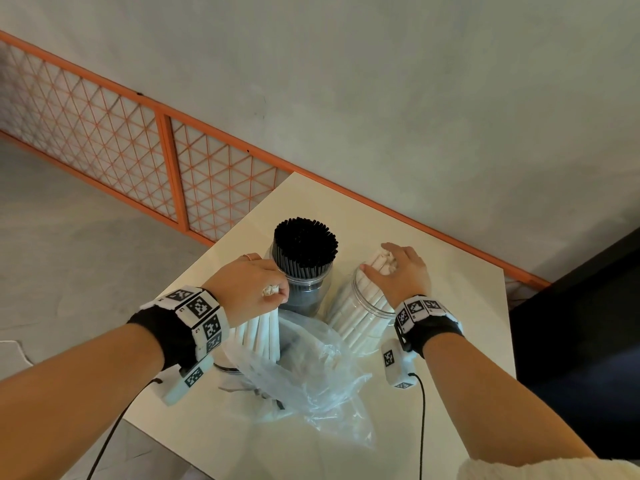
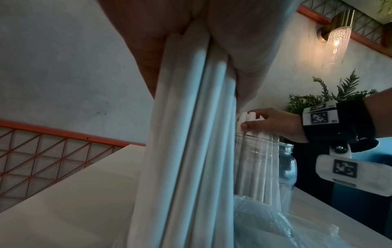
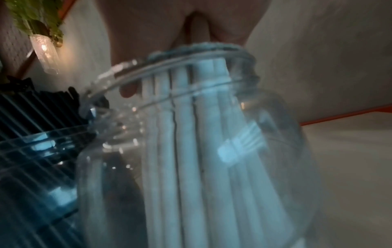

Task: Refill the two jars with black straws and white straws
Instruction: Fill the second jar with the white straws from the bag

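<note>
On the cream table, whose far edge ran along an orange-framed lattice railing, two clear jars were seen standing side by side toward the far half of the top. A crumpled clear plastic bag was spread over the middle of the table, just in front of both jars. The jar on the left was packed with black straws standing upright, their ends fanned well above its rim. The jar on the right was only partly filled with white straws, which were seen leaning toward the far-right corner.

A bundle of white straws was held upright over the near-left part of the bag, just beside the black jar; its lower end was hidden in the plastic. The left hand was curled round the top of that bundle, thumb and fingers closed on it. The right hand was laid over the tops of the straws in the right jar, its fingers fairly straight and its thumb pressed against their side. Marker-printed bands were worn on both wrists.
</note>
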